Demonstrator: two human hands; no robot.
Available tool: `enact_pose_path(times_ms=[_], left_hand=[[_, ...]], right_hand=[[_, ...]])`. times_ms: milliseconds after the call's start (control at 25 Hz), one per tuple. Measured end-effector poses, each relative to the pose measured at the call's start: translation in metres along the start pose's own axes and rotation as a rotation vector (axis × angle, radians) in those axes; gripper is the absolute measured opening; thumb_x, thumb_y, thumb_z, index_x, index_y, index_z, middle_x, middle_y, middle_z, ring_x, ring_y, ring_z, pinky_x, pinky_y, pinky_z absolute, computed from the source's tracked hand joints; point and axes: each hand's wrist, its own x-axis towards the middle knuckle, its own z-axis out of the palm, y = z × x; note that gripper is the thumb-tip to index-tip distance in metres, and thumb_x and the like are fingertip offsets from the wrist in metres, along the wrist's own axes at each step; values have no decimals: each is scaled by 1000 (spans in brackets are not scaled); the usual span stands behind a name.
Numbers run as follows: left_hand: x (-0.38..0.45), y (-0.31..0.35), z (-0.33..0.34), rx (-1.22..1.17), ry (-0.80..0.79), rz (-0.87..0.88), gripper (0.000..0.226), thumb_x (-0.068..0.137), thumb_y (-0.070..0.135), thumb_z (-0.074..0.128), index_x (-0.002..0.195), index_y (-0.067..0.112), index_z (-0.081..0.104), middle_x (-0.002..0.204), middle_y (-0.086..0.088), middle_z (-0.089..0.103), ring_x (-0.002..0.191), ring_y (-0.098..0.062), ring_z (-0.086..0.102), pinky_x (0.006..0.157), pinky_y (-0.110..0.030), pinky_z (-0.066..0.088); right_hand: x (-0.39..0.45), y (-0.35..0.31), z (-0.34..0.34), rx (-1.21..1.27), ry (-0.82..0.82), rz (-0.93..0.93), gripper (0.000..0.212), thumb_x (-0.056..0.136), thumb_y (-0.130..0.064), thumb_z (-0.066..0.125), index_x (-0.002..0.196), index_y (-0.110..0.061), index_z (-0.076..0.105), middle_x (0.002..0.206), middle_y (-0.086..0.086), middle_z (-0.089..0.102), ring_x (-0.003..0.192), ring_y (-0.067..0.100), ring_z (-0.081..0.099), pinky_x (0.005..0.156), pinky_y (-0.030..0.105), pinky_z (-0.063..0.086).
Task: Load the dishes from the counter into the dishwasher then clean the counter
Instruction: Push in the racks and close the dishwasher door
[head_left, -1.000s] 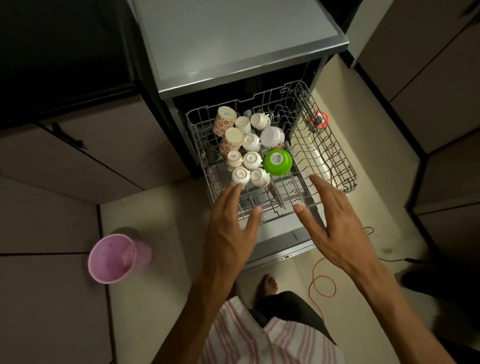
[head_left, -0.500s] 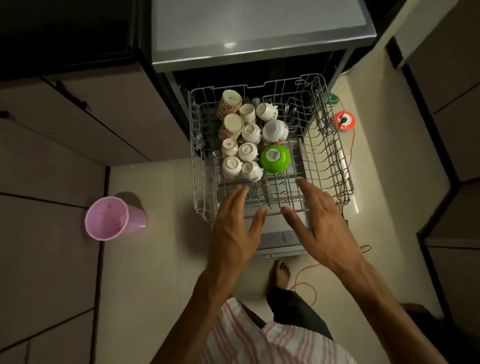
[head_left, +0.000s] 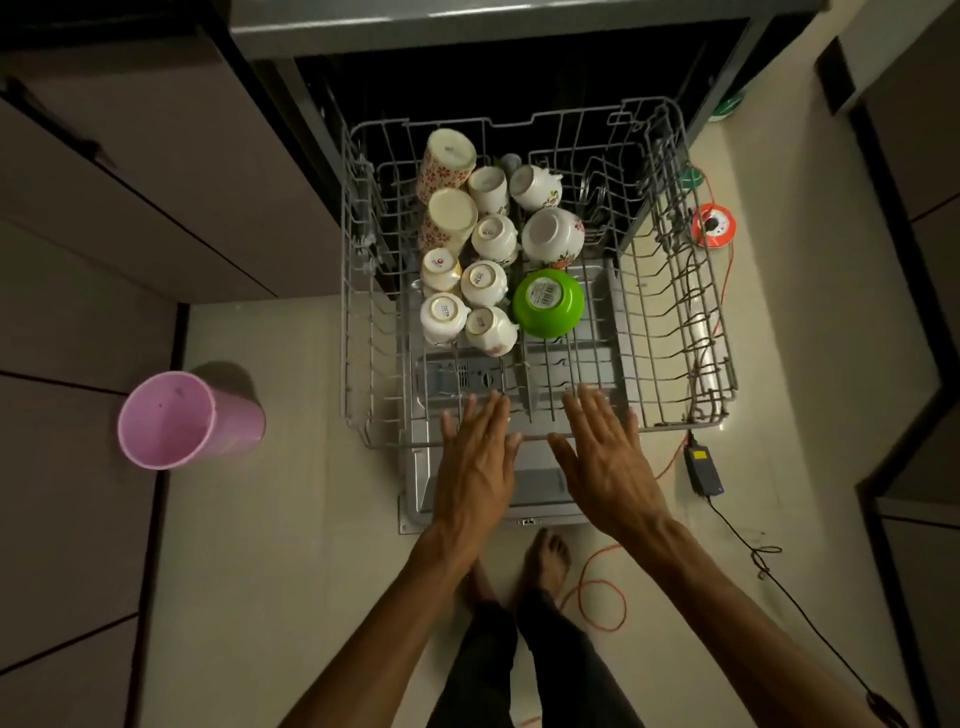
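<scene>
While both arms are stretched forward and down, the left hand (head_left: 478, 457) and the right hand (head_left: 605, 457) are held flat, palms down, side by side over the front rail of the pulled-out wire rack (head_left: 358, 332). Fingers on both are kept straight and slightly spread, nothing being grasped; the fingertips lie over the rack's front edge, though whether the wire is actually touched cannot be told.

Below the rack, the lowered dishwasher door (head_left: 467, 499) is seen, and beyond it the dark opening of the dishwasher (head_left: 519, 67). A pink plastic cup (head_left: 182, 421) is stood on the floor well to the left, near the cabinet fronts (head_left: 156, 208). To the right, an orange cable reel (head_left: 713, 225) is laid on the floor just outside the rack, with an orange cord (head_left: 597, 597) looped near the bare feet (head_left: 548, 556), and a black power adapter (head_left: 702, 467) is set beside the rack's front right corner.

Inside the rack, the dishes are grouped in the left-centre part: two floral tumblers (head_left: 447, 166) at the back, a cluster of upturned white cups (head_left: 483, 283) in front of them, a larger white bowl (head_left: 553, 236) to their right, and a green bowl (head_left: 548, 301) upside down, nearest the right hand. All of these are kept apart from the hands by bare wire tines.
</scene>
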Motion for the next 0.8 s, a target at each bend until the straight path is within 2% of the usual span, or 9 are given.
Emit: enact_pose_path(times_ms=[80, 160, 240, 320, 360, 400, 480, 600, 800], left_hand=[[5, -24, 22, 59, -7, 46, 50, 102, 36, 30, 139, 9, 51, 142, -8, 53, 136, -31, 44, 111, -60, 32], [5, -48, 45, 88, 40, 111, 40, 98, 24, 50, 135, 12, 56, 138, -5, 57, 131, -30, 50, 112, -60, 30], [4, -63, 63, 71, 84, 142, 46, 85, 12, 67, 130, 14, 60, 135, -3, 60, 127, -26, 55, 119, -51, 19], [9, -72, 74, 41, 153, 143, 43, 79, 9, 66, 121, 16, 66, 128, 1, 65, 122, -20, 59, 119, -41, 12], [11, -74, 77, 22, 181, 149, 41, 77, 6, 65, 117, 17, 69, 123, 3, 67, 119, -17, 61, 118, -40, 14], [14, -76, 80, 2, 202, 160, 42, 75, 2, 67, 114, 17, 70, 120, 4, 69, 116, -14, 62, 117, -40, 17], [18, -77, 83, -28, 210, 166, 50, 67, -8, 75, 111, 16, 72, 115, 4, 71, 111, -13, 65, 114, -41, 23], [30, -79, 84, -38, 216, 187, 54, 59, -12, 82, 105, 15, 73, 110, 3, 73, 105, -12, 68, 111, -42, 26], [82, -82, 64, -87, 221, 237, 43, 66, -13, 76, 103, 9, 74, 104, -1, 75, 102, -14, 69, 112, -50, 31]], right_hand=[[11, 9, 34, -14, 34, -8, 74, 93, -59, -7, 155, -21, 7, 161, 3, -3, 149, 20, -8, 120, 47, -8], [19, 17, 64, -50, 99, -34, 69, 100, -52, -1, 152, -18, 26, 160, 8, 15, 150, 25, 8, 122, 48, -4], [26, 26, 85, -95, 192, -67, 61, 105, -43, 6, 144, -15, 42, 153, 12, 36, 146, 27, 21, 121, 49, 2], [35, 33, 100, -133, 349, -140, 46, 106, -33, 19, 138, -15, 48, 149, 12, 43, 142, 25, 27, 119, 51, 6], [38, 34, 104, -145, 438, -181, 36, 103, -24, 39, 134, -15, 52, 147, 10, 44, 141, 25, 30, 119, 52, 7], [42, 35, 107, -146, 492, -184, 39, 91, -11, 60, 130, -15, 58, 145, 8, 46, 140, 25, 32, 118, 54, 7], [48, 36, 110, -145, 474, -138, 64, 63, 8, 78, 121, -15, 66, 141, 6, 52, 138, 24, 34, 119, 54, 4], [61, 40, 109, -134, 476, -124, 71, 59, 17, 79, 121, -15, 66, 139, 5, 55, 140, 24, 35, 118, 58, 5], [106, 36, 85, -114, 521, -151, 63, 71, 12, 75, 127, -13, 62, 141, 8, 54, 139, 29, 39, 119, 55, 4]])
